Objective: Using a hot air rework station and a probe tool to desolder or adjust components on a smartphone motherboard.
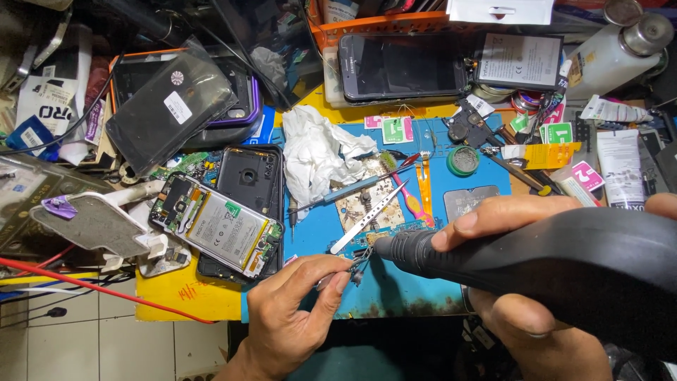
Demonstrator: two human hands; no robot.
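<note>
A cluttered workbench (pixel 190 300) with a yellow top stands above a pale tiled floor (pixel 84 339).

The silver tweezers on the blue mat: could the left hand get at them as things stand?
Probably not right away. The tweezers lie uncovered just above the left hand, but its fingertips already pinch a small part, so they are occupied.

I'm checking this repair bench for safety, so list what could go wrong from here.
1. The right hand points the black hot-air handle at a small part pinched in the left hand; the fingertips sit right at the nozzle and could get burned.
2. The crumpled white tissue lies close behind the nozzle on the blue mat and might scorch.
3. The opened phone, battery exposed, lies near; stray heat could damage it.
</note>
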